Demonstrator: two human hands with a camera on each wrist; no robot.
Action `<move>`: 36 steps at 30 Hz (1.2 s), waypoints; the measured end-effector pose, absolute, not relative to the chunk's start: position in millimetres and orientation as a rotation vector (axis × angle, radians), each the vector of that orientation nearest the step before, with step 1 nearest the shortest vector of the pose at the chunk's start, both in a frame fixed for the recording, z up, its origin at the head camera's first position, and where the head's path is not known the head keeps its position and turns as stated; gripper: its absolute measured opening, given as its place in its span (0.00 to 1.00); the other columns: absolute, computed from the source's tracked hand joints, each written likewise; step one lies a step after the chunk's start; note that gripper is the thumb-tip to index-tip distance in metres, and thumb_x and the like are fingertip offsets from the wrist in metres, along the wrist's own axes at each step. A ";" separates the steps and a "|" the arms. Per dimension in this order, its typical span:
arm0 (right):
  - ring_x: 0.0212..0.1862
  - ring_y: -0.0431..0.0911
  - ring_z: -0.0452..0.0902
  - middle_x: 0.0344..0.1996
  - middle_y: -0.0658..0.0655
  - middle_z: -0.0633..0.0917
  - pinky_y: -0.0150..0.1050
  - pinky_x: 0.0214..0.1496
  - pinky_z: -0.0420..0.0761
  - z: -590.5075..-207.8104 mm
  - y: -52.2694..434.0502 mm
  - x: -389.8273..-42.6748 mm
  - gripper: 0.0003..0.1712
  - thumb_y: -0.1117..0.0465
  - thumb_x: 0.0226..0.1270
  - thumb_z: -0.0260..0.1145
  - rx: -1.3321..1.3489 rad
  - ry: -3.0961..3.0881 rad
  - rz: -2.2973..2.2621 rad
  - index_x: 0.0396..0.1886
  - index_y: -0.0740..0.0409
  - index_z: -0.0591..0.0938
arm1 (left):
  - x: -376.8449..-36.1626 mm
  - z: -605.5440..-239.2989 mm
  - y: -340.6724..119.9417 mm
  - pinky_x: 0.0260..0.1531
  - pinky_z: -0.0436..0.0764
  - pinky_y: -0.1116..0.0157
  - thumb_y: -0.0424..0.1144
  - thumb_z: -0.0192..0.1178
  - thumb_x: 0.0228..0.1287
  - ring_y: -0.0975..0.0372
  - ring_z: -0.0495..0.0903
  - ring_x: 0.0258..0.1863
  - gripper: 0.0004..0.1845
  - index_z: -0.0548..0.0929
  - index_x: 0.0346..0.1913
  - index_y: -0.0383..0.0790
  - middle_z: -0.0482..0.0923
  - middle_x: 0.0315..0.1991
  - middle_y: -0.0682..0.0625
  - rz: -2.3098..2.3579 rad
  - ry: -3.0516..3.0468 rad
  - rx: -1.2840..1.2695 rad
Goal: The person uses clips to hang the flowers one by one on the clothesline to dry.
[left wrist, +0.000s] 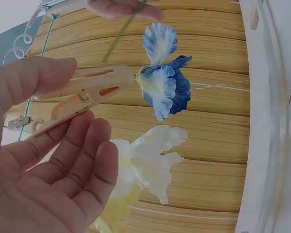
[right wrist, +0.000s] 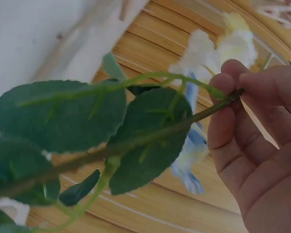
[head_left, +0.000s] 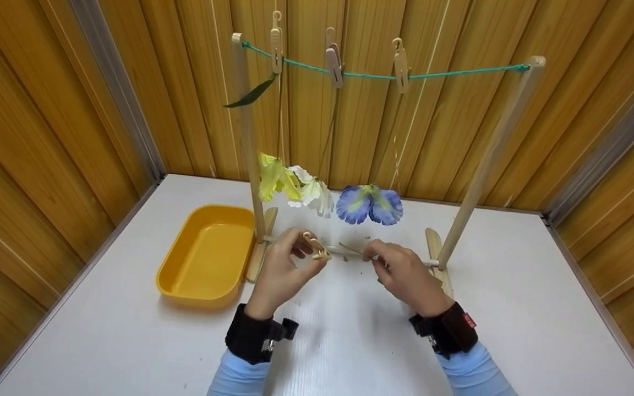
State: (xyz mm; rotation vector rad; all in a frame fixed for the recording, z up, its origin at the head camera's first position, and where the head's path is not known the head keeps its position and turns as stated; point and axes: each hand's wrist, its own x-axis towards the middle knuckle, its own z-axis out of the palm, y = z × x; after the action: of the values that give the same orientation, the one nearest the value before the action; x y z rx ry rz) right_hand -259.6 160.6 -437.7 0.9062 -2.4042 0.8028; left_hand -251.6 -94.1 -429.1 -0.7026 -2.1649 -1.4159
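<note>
My left hand [head_left: 281, 269] pinches a beige clothespin [head_left: 317, 246] between thumb and fingers — clamped on it, just in front of the wooden rack [head_left: 248, 137], near its left post. In the left wrist view the clothespin [left wrist: 82, 94] sits between thumb and index, its tip pointing at a thin green stem [left wrist: 121, 34].

My right hand [head_left: 405, 275] pinches that leafy stem [head_left: 350, 250] between thumb and fingertips, also just in front of the rack, nearer its right post. In the right wrist view the stem [right wrist: 136, 143] runs from my fingertips [right wrist: 228, 85] down to the left, with broad green leaves [right wrist: 58, 114] on it. Stem spans the gap between both hands, above the white table [head_left: 350, 341]. Can't tell if the clothespin tip touches the stem yet.

On the rack: a teal cord [head_left: 394, 74] strung between the posts, three clothespins clipped on it. Hanging head-down from them — a yellow flower [head_left: 273, 179], a white flower [head_left: 311, 192], a blue flower [head_left: 369, 204]. A single dark leaf [head_left: 251, 94] sticks out by the left post.

Yellow tray [head_left: 207, 256] sits on the table just left of the rack's left foot.
</note>
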 end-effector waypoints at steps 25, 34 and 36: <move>0.37 0.50 0.82 0.33 0.57 0.86 0.47 0.42 0.83 -514.1 132.2 -275.4 0.08 0.77 0.59 0.69 0.920 -2.796 0.780 0.36 0.64 0.87 | -253.0 -430.8 -94.8 0.36 0.79 0.66 0.32 0.77 0.56 0.49 0.82 0.35 0.15 0.82 0.43 0.37 0.83 0.36 0.47 -1.428 -2.129 -0.725; 0.36 0.50 0.83 0.38 0.60 0.87 0.45 0.41 0.85 -503.2 150.5 -266.9 0.13 0.77 0.56 0.69 0.823 -2.802 0.884 0.42 0.66 0.86 | -253.4 -432.0 -95.6 0.35 0.79 0.66 0.32 0.77 0.57 0.49 0.82 0.35 0.15 0.82 0.44 0.36 0.83 0.36 0.47 -1.409 -2.140 -0.720; 0.36 0.48 0.83 0.39 0.59 0.87 0.43 0.41 0.84 -502.2 155.7 -265.5 0.13 0.77 0.56 0.69 0.790 -2.798 0.877 0.42 0.65 0.86 | -253.7 -432.2 -95.7 0.36 0.80 0.65 0.32 0.77 0.57 0.48 0.83 0.36 0.16 0.82 0.44 0.36 0.83 0.37 0.47 -1.412 -2.148 -0.717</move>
State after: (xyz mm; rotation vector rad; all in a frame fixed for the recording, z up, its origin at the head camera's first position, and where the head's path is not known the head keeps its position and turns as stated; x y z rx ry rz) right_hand -265.5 155.7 -502.2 0.7902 -2.7975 0.8767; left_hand -253.7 -95.7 -432.2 -0.7169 -2.1483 -1.4123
